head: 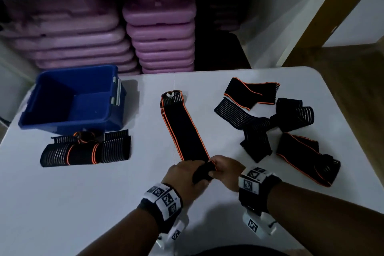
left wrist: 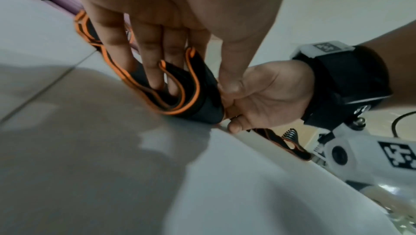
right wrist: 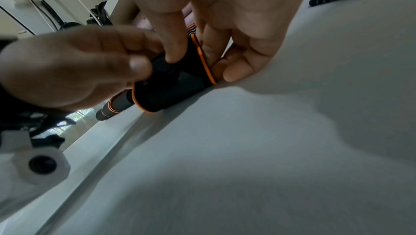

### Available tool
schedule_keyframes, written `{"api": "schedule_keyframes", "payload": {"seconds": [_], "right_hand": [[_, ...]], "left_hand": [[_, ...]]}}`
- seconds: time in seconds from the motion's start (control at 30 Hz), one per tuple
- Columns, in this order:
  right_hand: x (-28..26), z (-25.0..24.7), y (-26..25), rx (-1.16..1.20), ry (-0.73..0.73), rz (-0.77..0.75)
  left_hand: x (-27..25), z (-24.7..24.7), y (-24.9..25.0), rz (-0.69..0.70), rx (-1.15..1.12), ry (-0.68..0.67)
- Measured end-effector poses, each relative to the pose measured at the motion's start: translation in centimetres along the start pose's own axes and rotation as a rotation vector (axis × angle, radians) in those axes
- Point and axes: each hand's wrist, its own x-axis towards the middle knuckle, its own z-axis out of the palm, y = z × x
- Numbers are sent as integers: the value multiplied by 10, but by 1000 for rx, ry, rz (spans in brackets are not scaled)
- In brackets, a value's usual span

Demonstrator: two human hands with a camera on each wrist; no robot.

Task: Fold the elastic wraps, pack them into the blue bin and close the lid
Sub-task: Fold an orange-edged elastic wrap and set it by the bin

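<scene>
Head view: both hands, left hand and right hand, curl around the rolled near end of the long black orange-edged elastic wrap, stretched right of the open blue plastic bin. Left wrist: fingers tucked inside the roll. Right wrist: thumb and fingers pinching it.

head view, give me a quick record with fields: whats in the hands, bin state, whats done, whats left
in hands: left hand and right hand both grip the rolled near end of the orange-edged wrap; the rest lies stretched flat on the white table
bin: blue bin at far left of table, open, nothing visible inside; no lid in view
done: rolled wraps lie in front of the bin
left: loose wraps piled at right, unfolded
behind: purple cases stacked on shelf
</scene>
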Motion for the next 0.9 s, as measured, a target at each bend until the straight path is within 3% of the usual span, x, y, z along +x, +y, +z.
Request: {"api": "schedule_keyframes", "payload": {"seconds": [0.37,0.67,0.77,0.9], "right_hand": [[3,11,12,39,133,27],[18,5,8,-15,50,76],[23,5,10,-14,54,92],[24,7,12,-38,73,72]], "left_hand": [[1,32,-14,-37,112,46],[12,14,-25,-124,87,78],[10,9,-30,-53,54,106],[5,11,-25,120,171,35]]}}
